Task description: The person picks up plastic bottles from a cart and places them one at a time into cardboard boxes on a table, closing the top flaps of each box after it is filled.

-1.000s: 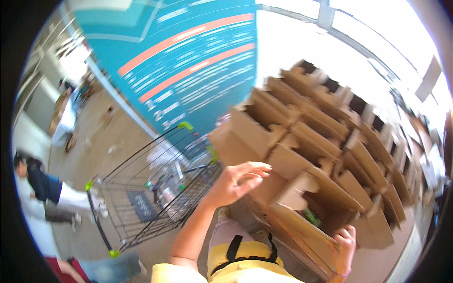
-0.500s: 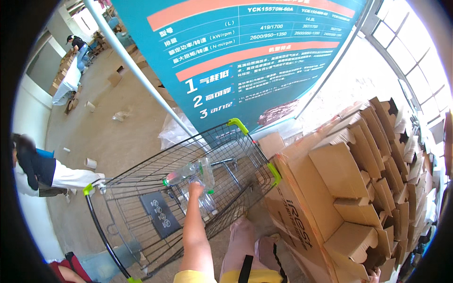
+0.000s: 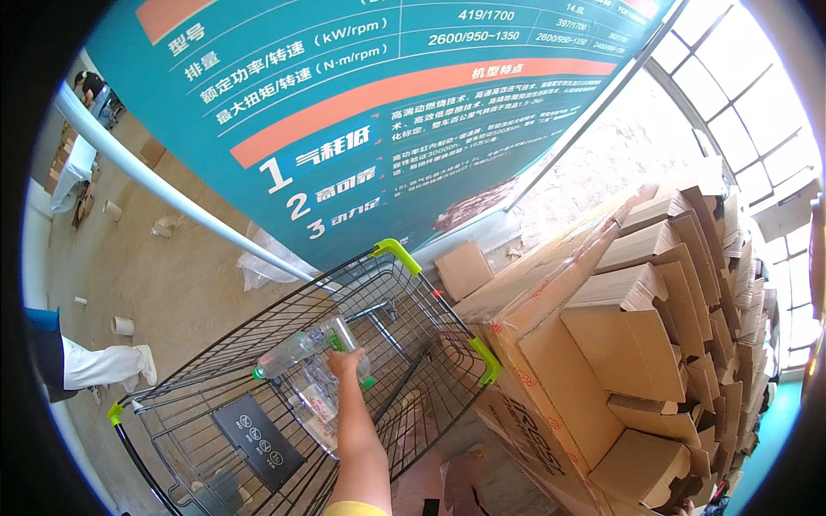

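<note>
My left hand [image 3: 346, 363] reaches down into a black wire shopping cart [image 3: 185, 351] with green corner pieces. Its fingers are closed round a clear plastic bottle [image 3: 338, 331], whose green cap points toward me. Beside it lies another clear bottle [image 3: 286, 354] with a green cap, pointing left. Closer to me in the cart is a clear bottle with a reddish label [image 3: 317, 411], partly behind my forearm. At the lower right edge, a small bit of what looks like fingers [image 3: 686, 506] shows beside cardboard; whether this is my right hand is unclear.
Stacked flattened and folded cardboard boxes [image 3: 615, 340] crowd the right side, close to the cart. A large blue-green banner [image 3: 344, 112] on a pale frame stands beyond it. On the left, a person in white trousers [image 3: 99, 363] stands near a white cylinder [image 3: 122, 326] on the floor.
The view has shifted, so the cart sits lower and further left, and the banner looks larger. My left hand stays at the bottles, now with one bottle tilted more upright in its fingers.
</note>
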### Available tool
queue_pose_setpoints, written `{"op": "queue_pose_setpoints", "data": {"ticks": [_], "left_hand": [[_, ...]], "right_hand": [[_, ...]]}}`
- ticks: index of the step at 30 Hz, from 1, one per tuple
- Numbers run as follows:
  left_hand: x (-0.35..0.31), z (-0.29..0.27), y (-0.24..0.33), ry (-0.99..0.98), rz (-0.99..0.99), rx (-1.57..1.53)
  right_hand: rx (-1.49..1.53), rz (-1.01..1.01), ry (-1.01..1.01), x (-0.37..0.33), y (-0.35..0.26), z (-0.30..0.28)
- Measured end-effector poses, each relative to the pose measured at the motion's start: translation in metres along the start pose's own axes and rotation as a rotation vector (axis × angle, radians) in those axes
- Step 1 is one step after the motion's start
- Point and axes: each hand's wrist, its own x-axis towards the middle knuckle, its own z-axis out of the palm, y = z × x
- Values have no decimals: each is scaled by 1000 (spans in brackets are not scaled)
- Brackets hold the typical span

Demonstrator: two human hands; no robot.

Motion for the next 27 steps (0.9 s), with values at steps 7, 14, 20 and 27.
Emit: {"op": "queue_pose_setpoints", "data": {"ticks": [7, 14, 20, 27], "left_hand": [[-38, 27, -27, -373, -131, -350], [-105, -70, -4, -593, 51, -1093], [-272, -188, 66, -682, 643, -1408], [-560, -206, 175, -1247, 1292, -1304]], "right_hand": [[-55, -55, 28, 6, -15, -12], [387, -32, 178, 0, 31, 31], [125, -402, 236, 14, 15, 4], [186, -533, 430, 14, 28, 18]]}}
